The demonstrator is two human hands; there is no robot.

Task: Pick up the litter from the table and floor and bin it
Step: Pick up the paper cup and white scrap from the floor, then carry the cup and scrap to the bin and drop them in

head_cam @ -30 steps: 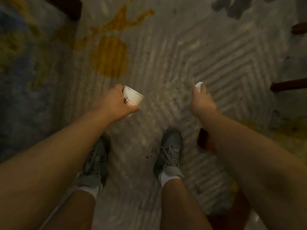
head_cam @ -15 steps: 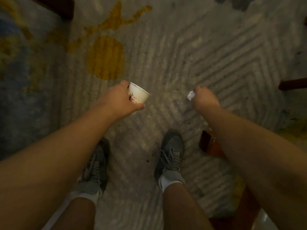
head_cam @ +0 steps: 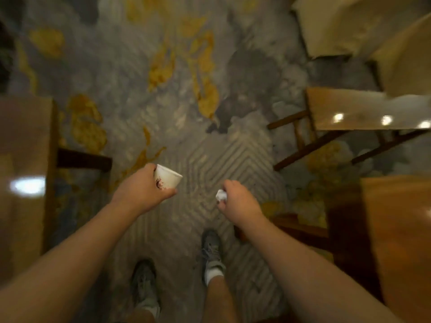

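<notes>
Patterned grey-and-yellow carpet (head_cam: 186, 66) fills the view, glossy wooden tabletops (head_cam: 349, 110) on both sides, and no bin anywhere in sight. The left hand (head_cam: 142, 192) has its fingers wrapped round a small white paper cup with a red mark (head_cam: 168, 178), tilted, mouth facing away. The right hand (head_cam: 238, 201) is closed on a crumpled white paper ball (head_cam: 221, 196). Both pieces ride out front, probably ready for dropping once a bin appears.
</notes>
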